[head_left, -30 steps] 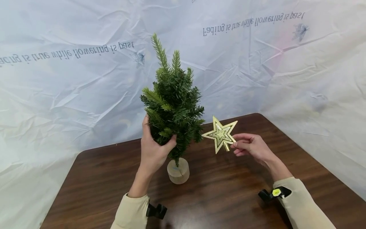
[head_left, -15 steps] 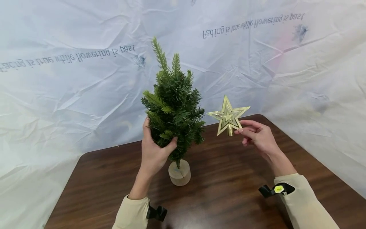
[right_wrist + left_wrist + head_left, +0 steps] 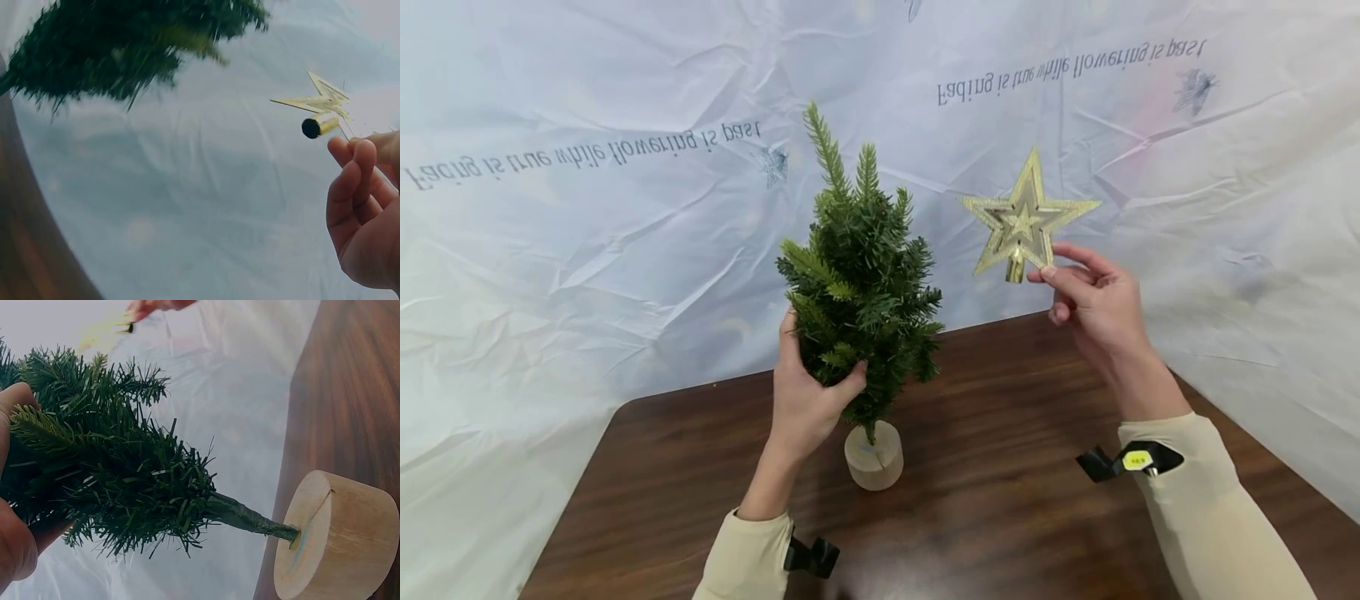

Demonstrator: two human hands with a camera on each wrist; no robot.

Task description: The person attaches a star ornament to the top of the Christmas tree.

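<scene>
A small artificial Christmas tree (image 3: 872, 283) stands upright on its round wooden base (image 3: 874, 458). My left hand (image 3: 808, 400) grips its lower branches from the left, thumb in front; some of the fingers are hidden behind the greenery. To the right of the tree, my right hand (image 3: 1101, 308) pinches a gold star tree topper (image 3: 1026, 218) by its lower right point. The star is raised above the table, apart from the tree. In the right wrist view the topper's hollow tube (image 3: 317, 126) shows its dark opening.
Under the base lies a dark brown wooden table (image 3: 1000, 467) with a rounded far left corner. Behind it hangs a wrinkled white cloth (image 3: 647, 275) printed with lettering. Black straps with small devices (image 3: 1138, 460) sit on both wrists.
My right hand has lifted the star topper up and a little to the right, from near table height to beside the tree's upper branches. The left hand keeps its hold on the tree.
</scene>
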